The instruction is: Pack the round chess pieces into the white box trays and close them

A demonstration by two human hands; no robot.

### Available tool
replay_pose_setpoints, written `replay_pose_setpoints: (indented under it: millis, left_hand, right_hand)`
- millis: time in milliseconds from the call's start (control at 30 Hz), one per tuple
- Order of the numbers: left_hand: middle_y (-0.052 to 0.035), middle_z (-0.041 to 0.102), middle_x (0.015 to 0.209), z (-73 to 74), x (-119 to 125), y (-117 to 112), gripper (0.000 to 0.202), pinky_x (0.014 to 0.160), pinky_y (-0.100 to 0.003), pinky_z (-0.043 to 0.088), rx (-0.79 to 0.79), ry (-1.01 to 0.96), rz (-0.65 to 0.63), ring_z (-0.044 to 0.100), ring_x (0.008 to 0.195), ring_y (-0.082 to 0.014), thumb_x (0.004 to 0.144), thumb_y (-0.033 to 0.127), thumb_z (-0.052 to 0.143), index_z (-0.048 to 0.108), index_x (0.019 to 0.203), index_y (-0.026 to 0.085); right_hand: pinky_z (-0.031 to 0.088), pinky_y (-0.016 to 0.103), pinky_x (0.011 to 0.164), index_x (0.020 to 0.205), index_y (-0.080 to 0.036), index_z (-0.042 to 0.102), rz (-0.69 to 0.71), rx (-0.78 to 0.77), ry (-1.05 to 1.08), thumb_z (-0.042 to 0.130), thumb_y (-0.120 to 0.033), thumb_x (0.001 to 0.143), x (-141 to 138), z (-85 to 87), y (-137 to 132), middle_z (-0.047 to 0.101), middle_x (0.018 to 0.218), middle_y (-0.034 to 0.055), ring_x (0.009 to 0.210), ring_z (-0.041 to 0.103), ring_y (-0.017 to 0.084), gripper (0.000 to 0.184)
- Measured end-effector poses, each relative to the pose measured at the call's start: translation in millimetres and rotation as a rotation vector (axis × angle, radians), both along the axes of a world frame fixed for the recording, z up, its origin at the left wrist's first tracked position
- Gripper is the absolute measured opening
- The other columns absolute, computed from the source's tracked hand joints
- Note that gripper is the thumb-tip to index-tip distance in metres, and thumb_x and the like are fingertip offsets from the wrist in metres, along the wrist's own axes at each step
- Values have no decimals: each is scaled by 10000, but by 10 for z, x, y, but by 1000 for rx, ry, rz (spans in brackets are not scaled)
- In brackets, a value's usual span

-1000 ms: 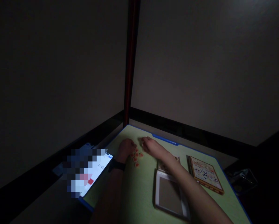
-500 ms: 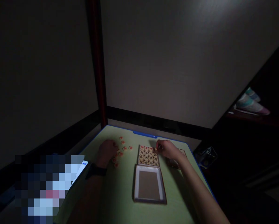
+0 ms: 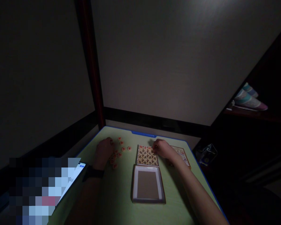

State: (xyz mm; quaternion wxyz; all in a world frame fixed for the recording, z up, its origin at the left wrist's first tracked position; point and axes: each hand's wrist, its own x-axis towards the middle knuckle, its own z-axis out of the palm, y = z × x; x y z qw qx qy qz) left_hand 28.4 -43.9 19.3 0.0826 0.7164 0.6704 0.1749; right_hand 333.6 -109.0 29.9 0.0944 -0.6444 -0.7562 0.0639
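At the far right corner of the open box's piece-filled half [image 3: 147,156], my right hand [image 3: 163,149] has its fingers pinched together over a Chinese chess piece, mostly hidden beneath them. Round wooden pieces fill that half in rows, the far row marked in red and the others in dark characters. Toward me lies the box's other half [image 3: 149,184], a shallow tray with a brown bottom and pale border. My left hand [image 3: 105,150], with a dark band at the wrist, is curled beside loose red-marked Chinese chess pieces [image 3: 119,154]. What its fingers hold, if anything, is hidden.
Under everything is a pale green table [image 3: 178,193] with a blue edge. A printed card or flat box [image 3: 183,156] lies partly under my right forearm. A lit phone [image 3: 71,181] is at the left. Shoes [image 3: 249,98] rest on a shelf at the right.
My right hand has brought the piece from just beside the box down to its far right corner. My left hand has drawn slightly away from the loose pieces. The view has shifted a little.
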Motion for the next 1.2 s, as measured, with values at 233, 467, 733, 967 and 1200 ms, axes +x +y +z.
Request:
replay_pose_setpoints:
  millis: [233,467,733,967,1200]
  left_hand:
    - [-49,718,953,-71,553,-290,90,828,-284,503,271,-291,-432,670,877,-175,914,234,581,660,924,190]
    - [-61,693,1017,-161,893,-545,73,884,-306,479,190,20,-669,636,974,-195,937,197,582,639,983,193]
    - [-66,676,1026,-111,887,-502,51,927,-341,458,191,5,-678,589,1025,-211,911,181,599,649,920,184]
    - [-72,672,1013,-146,837,-496,83,925,-342,455,224,-72,-667,594,1011,-210,914,210,589,669,902,194]
    - [-110,707,1057,133,341,-269,294,913,-320,447,162,43,-301,632,1022,-220,986,252,412,694,979,170]
  right_hand:
    - [436,240,732,861,-132,755,-18,39,89,563,-48,795,13,204,-77,758,917,114,834,671,192,219]
    - [403,233,678,863,-143,754,-31,36,102,560,-70,829,14,282,-103,764,873,101,779,667,178,210]
    - [387,240,660,858,-149,764,-7,25,96,558,-113,853,37,265,-90,759,838,93,735,648,176,209]
    - [403,244,668,847,-142,756,6,25,133,556,-108,841,67,213,-62,761,843,94,735,648,177,203]
    - [412,239,681,841,-150,751,15,58,145,538,-93,838,59,245,-82,755,836,85,744,654,178,220]
